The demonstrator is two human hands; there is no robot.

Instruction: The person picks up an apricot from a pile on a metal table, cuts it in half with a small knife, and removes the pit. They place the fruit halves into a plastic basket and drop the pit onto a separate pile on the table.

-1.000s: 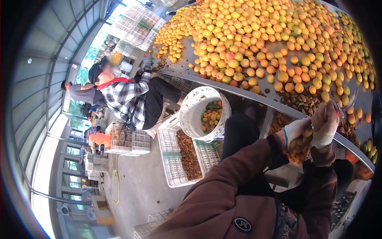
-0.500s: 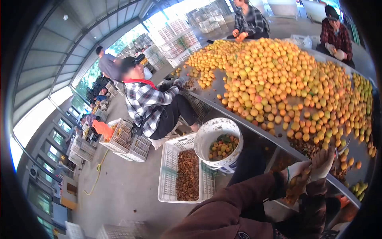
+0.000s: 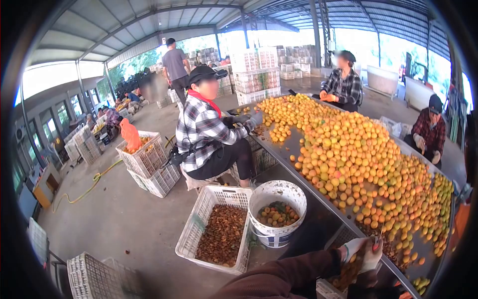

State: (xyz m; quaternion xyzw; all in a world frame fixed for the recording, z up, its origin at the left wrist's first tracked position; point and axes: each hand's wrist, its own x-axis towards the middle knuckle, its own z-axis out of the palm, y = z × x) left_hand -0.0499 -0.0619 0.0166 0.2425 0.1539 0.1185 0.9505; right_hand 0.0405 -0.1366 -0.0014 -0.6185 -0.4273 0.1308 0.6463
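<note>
Both my hands are low at the right, by the near edge of the metal table point(image 3: 303, 178). My right hand point(image 3: 371, 255), in a pale glove, is closed around a thin pointed metal tool point(image 3: 381, 230); a small red patch shows at its grip. Just left of it, my left hand point(image 3: 352, 246) wears a white-cuffed glove. Below that cuff hangs a blurred brown-yellow mass point(image 3: 347, 275), and I cannot make out whether it is stained glove or fruit. Beyond my hands lies a large heap of orange-yellow apricots point(image 3: 348, 154), with brown scraps near the edge.
A white crate point(image 3: 186, 244) of brown pits stands on the floor beside a white bucket point(image 3: 278, 188) holding fruit and leaves. A seated co-worker point(image 3: 209, 124) in checked shirt works at the table's left; two more people sit across. Stacked crates point(image 3: 256, 74) stand behind.
The view has turned and levelled, so the table and people sit differently in it. My hands appear lower and farther left, still close together, with the tool still in my right hand.
</note>
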